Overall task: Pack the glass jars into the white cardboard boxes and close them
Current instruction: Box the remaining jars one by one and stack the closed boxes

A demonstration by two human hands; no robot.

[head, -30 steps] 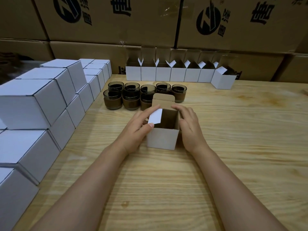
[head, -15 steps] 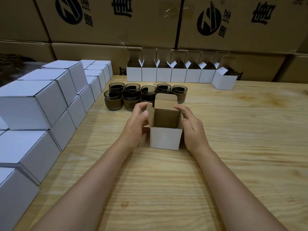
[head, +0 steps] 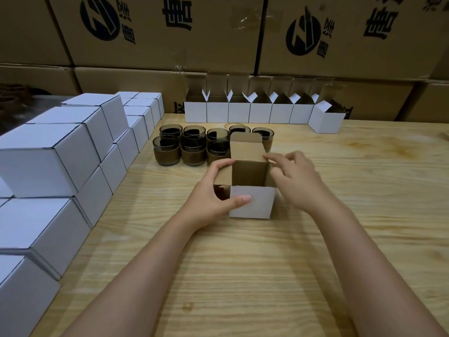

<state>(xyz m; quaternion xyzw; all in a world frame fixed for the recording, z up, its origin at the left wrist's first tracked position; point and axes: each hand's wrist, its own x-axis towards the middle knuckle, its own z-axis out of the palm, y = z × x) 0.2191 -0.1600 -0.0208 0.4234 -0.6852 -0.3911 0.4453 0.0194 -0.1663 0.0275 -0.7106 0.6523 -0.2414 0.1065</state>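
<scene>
A small white cardboard box (head: 252, 201) stands upright near the middle of a pale wooden table (head: 243, 276), its top open and its brown, unprinted lid flap raised straight up at the back. A person's left hand (head: 213, 190) grips the box on its left side — thumb laid flat across the smooth white front face, fingers curled over the side flap. The right hand (head: 295, 181) is at the box's upper right edge, fingers bent, the index fingertip touching the corner of the raised lid; whether it pinches the card there cannot be told.

Just behind the box sits a cluster of squat, round glass jars (head: 194, 147) of dark smoked glass, each banded with a brown sleeve around its lower half. Farther back, a straight row of open boxes (head: 239, 113) lines the table's far edge, their pointed white flaps up, the last one turned at an angle. To the left, closed boxes (head: 73, 152) — plain white cubes with crisp edges — are stacked in steps. Large brown corrugated cartons (head: 170, 32) printed with dark logos form a wall behind the table.
</scene>
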